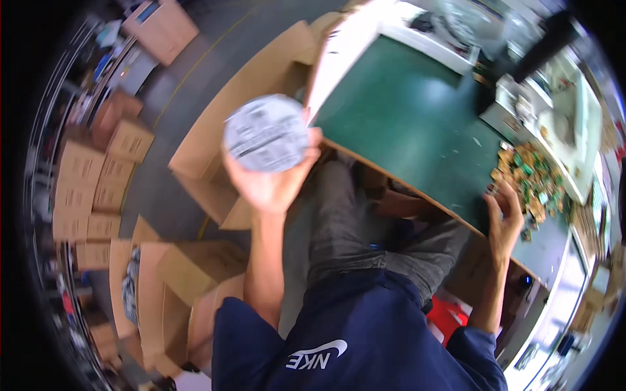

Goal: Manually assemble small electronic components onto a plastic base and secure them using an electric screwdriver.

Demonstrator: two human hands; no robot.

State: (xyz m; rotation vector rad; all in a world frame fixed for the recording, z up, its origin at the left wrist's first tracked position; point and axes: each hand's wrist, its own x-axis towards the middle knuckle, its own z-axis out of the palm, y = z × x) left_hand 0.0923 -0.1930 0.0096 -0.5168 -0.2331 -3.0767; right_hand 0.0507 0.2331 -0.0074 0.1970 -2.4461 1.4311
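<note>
My left hand (268,189) is raised left of the table and grips a round, pale grey, disc-shaped thing (266,133) with dark printed patches on its face. That face is blurred, and its kind does not show. At the table's right part, my right hand (506,218) has its thumb and forefinger drawn together beside a pile of small brown and green pieces (531,176). A tiny dark bit (491,188) shows at those fingertips, too small to name. The green table top (398,124) stretches between my two hands.
Open cardboard boxes (225,124) stand left of the table, with another open carton (163,287) nearer me. Closed cartons (81,186) are stacked farther left. A white tray (430,42) with clear plastic lies at the table's far side. A dark arm-like fixture (541,45) overhangs the far right.
</note>
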